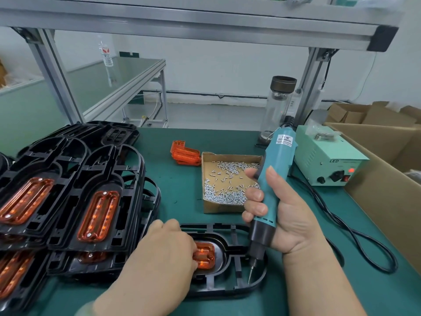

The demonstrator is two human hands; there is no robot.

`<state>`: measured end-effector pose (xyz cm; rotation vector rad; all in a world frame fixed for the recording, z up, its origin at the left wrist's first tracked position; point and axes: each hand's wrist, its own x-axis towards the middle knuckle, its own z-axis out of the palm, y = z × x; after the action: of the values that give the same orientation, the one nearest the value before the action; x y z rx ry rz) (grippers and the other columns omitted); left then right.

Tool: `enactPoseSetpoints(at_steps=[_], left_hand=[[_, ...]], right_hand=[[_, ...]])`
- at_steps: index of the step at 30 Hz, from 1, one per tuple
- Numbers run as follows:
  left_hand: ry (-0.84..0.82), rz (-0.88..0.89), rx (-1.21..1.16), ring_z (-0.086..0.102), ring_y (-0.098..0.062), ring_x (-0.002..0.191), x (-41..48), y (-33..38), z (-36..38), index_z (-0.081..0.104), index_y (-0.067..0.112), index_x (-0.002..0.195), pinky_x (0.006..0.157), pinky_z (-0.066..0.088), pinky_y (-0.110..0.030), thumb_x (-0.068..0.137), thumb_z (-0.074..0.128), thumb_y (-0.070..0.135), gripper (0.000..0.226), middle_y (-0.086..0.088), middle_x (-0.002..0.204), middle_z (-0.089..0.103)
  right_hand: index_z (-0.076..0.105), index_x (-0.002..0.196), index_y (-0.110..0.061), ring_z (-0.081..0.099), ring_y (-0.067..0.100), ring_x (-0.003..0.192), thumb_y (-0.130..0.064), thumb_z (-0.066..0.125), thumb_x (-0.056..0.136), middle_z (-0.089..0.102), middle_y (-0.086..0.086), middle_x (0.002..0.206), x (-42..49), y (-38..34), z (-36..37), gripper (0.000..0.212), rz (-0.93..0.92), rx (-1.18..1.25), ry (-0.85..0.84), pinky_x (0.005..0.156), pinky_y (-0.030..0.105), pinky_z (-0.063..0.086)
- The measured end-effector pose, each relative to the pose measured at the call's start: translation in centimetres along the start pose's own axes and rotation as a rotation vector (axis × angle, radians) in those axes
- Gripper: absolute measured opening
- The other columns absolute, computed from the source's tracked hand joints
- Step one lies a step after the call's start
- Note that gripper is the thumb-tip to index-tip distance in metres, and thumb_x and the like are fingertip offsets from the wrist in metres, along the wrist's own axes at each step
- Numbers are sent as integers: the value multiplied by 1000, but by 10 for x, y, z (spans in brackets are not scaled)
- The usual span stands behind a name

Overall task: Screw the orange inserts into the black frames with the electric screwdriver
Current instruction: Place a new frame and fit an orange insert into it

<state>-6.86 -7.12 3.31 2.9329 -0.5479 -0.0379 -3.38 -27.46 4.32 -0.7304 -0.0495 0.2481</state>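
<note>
Bright, even overhead light falls on the table [182, 179], leaving only faint, soft shadows. Wide-angle distortion bows the aluminium shelf [205, 26] above the table; the background behind it is slightly soft.

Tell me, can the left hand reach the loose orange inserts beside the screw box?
Probably yes: the left hand rests on the insert in the frame, and only bare green mat lies toward the loose inserts.

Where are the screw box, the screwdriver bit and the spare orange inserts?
screw box [221, 208], head view, on its front cardboard wall.
screwdriver bit [252, 271], head view, midway along the thin metal shaft.
spare orange inserts [185, 154], head view, on the top insert of the small pile.
</note>
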Motion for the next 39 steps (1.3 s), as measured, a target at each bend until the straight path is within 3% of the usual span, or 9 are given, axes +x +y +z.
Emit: enactPoseSetpoints(at_steps=[4, 7, 11, 14, 20, 26, 31, 35, 39], left_hand=[[-11, -7, -26, 39, -12, 97, 1, -1, -4, 63, 33, 109, 81, 32, -20, 98, 39, 37, 26, 9, 110, 44], [-17, -30, -44, 44, -14, 109, 4, 0, -2, 61, 34, 117, 87, 37, -19, 96, 48, 25, 26, 7, 117, 47], [72, -51, -91, 47, -10, 101, -1, -1, 4, 65, 30, 103, 77, 35, -16, 96, 45, 25, 22, 9, 109, 53], [15, 13, -58, 45, -10, 105, 5, 1, 7, 62, 32, 116, 80, 35, -18, 95, 47, 27, 26, 9, 108, 51], [7, 35, -70, 46, -15, 102, 21, 9, 11, 60, 34, 118, 84, 43, -24, 93, 51, 22, 29, 7, 105, 48], [-45, 73, -21, 46, -16, 107, 27, 8, 9, 59, 35, 122, 90, 42, -26, 93, 53, 25, 32, 6, 112, 50], [65, 71, -124, 49, -8, 88, 27, 9, -3, 63, 34, 107, 75, 39, -20, 93, 49, 40, 21, 14, 92, 50], [292, 23, -217, 61, -17, 88, 63, 18, -21, 70, 23, 97, 76, 46, -25, 93, 50, 30, 21, 3, 96, 68], [174, -42, -193, 60, -26, 96, 113, 28, -21, 69, 19, 92, 72, 44, -29, 90, 52, 15, 18, -4, 94, 67]], right_hand=[[70, 94, -14, 44, 9, 39, -39, 97, 43, 46, -1, 59, 0, 0, 1, 63, -6, 1, 7, 45, 26, 47], [69, 95, -14, 44, 9, 39, -40, 96, 43, 47, -1, 59, 0, 0, 1, 64, -10, -6, 14, 45, 26, 47], [69, 93, -15, 44, 8, 39, -41, 96, 44, 47, -2, 59, -1, -2, 1, 62, -25, 4, 3, 45, 26, 47], [71, 90, -16, 44, 7, 39, -40, 96, 44, 47, -3, 58, -1, -3, 0, 57, -36, 24, -11, 45, 26, 47], [71, 91, -17, 45, 7, 40, -41, 96, 44, 47, -3, 59, -1, -3, -1, 58, -48, 10, 17, 47, 25, 47], [65, 95, -16, 44, 8, 40, -39, 69, 76, 47, -3, 58, 0, 0, -1, 31, -86, -67, 93, 46, 25, 46], [63, 97, -15, 43, 9, 38, -37, 68, 71, 47, -2, 57, 2, 1, 0, 35, -65, -88, 120, 45, 25, 45], [63, 98, -15, 42, 8, 38, -39, 69, 68, 47, -2, 56, 4, 4, 3, 38, -44, -129, 134, 45, 24, 44], [61, 101, -14, 42, 8, 38, -40, 68, 69, 46, -2, 56, 5, 7, 6, 43, -27, -145, 147, 43, 23, 44]])
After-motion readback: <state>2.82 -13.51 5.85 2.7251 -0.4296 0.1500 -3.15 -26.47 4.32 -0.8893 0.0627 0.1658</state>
